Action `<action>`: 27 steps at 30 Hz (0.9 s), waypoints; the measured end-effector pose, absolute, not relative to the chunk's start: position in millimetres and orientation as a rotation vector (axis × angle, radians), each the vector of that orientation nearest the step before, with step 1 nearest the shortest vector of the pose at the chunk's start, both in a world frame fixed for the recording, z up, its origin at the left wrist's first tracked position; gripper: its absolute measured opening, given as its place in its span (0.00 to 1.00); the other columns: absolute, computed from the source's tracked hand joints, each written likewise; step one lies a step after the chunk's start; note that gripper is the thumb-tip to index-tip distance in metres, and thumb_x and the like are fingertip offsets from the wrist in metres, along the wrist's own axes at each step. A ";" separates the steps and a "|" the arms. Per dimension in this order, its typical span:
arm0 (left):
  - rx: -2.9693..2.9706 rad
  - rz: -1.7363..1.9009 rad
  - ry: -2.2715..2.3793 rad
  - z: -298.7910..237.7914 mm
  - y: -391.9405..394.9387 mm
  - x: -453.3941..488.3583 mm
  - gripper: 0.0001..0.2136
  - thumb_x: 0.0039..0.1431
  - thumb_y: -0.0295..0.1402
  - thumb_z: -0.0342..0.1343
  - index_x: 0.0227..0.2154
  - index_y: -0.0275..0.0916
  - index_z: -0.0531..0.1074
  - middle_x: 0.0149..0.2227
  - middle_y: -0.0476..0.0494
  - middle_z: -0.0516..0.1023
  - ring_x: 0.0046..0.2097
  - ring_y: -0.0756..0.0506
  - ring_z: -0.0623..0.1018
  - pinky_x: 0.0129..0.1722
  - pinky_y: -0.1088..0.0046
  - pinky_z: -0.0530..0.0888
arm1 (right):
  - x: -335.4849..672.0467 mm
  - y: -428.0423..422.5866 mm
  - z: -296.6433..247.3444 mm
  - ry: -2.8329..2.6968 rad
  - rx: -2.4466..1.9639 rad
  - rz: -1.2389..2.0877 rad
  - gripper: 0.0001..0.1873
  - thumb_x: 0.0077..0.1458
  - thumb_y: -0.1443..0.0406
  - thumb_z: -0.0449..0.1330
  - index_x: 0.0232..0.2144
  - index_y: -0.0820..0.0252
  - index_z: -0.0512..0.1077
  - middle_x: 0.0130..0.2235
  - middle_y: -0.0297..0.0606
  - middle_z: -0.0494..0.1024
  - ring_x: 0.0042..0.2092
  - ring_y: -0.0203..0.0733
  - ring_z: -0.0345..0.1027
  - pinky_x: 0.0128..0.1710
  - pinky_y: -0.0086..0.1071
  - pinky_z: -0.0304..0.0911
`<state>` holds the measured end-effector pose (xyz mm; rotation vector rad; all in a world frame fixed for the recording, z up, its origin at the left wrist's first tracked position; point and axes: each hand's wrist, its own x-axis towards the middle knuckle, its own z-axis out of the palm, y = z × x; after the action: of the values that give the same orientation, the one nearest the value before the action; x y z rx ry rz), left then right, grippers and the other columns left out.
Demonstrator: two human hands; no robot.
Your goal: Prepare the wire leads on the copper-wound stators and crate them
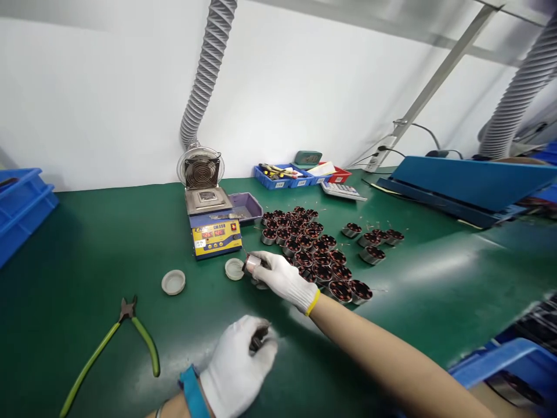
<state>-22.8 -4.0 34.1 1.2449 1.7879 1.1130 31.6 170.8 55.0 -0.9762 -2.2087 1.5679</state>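
Note:
My right hand (281,278), in a white glove with a yellow cuff, grips a motor stator (252,263), a silvery ring with copper windings. It holds this tilted on its side over a small white round dish (234,269). My left hand (239,366), gloved in white with a blue wristband, is low over the green table. Its fingers curl toward the thumb around something dark that I cannot make out. A second white dish (173,283) lies further left. Several more copper-wound stators (322,274) stand grouped beside and beyond my right forearm.
Green-handled cutters (127,310) lie at the left. Behind the dishes sits a yellow solder pot controller (217,238) under a grey extraction hose (209,69). Further back are a purple tray (256,204), blue tool bins (274,183) and a calculator (343,191). Blue crates (26,203) stand far left.

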 end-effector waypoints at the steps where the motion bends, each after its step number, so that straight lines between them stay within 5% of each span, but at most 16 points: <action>1: 1.306 1.069 1.812 33.1 -4.4 -22.1 0.10 0.55 0.32 0.51 0.38 0.38 0.73 0.37 0.43 0.76 0.40 0.43 0.74 0.43 0.67 0.69 | 31.0 173.5 53.6 -2.259 -1.002 1.521 0.22 0.53 0.56 0.59 0.48 0.60 0.70 0.31 0.35 0.76 0.29 0.36 0.70 0.30 0.30 0.67; 9: 1.383 0.977 1.850 28.3 -3.7 -23.9 0.12 0.54 0.34 0.52 0.40 0.39 0.74 0.36 0.43 0.76 0.39 0.42 0.74 0.41 0.66 0.69 | 30.6 175.7 56.7 -2.429 -1.080 1.226 0.25 0.56 0.52 0.56 0.53 0.56 0.68 0.36 0.36 0.79 0.33 0.39 0.73 0.37 0.34 0.67; 15: 1.408 0.962 1.852 33.1 -3.9 -23.1 0.12 0.54 0.33 0.51 0.39 0.39 0.75 0.35 0.43 0.76 0.38 0.42 0.74 0.40 0.65 0.69 | 26.5 170.3 80.9 -2.756 -0.865 0.289 0.28 0.51 0.62 0.61 0.55 0.49 0.66 0.53 0.39 0.70 0.49 0.49 0.68 0.44 0.38 0.63; 19: 1.399 0.925 1.867 33.7 -3.5 -22.9 0.12 0.54 0.33 0.51 0.39 0.38 0.75 0.36 0.42 0.76 0.39 0.41 0.74 0.41 0.64 0.69 | 15.6 161.5 97.0 -3.069 -0.654 -0.142 0.25 0.56 0.66 0.55 0.56 0.48 0.66 0.54 0.42 0.68 0.50 0.51 0.65 0.43 0.38 0.63; 27: 1.395 0.885 1.866 29.6 0.0 -22.7 0.15 0.53 0.34 0.51 0.42 0.37 0.75 0.38 0.39 0.76 0.41 0.39 0.75 0.44 0.61 0.70 | 5.4 162.5 120.1 -3.067 -0.647 -0.329 0.23 0.61 0.66 0.48 0.58 0.48 0.63 0.54 0.43 0.67 0.50 0.51 0.63 0.42 0.39 0.63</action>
<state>-22.7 0.0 29.6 1.3948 1.8657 0.8850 5.4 162.5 120.1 -0.6468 -3.0671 -0.3293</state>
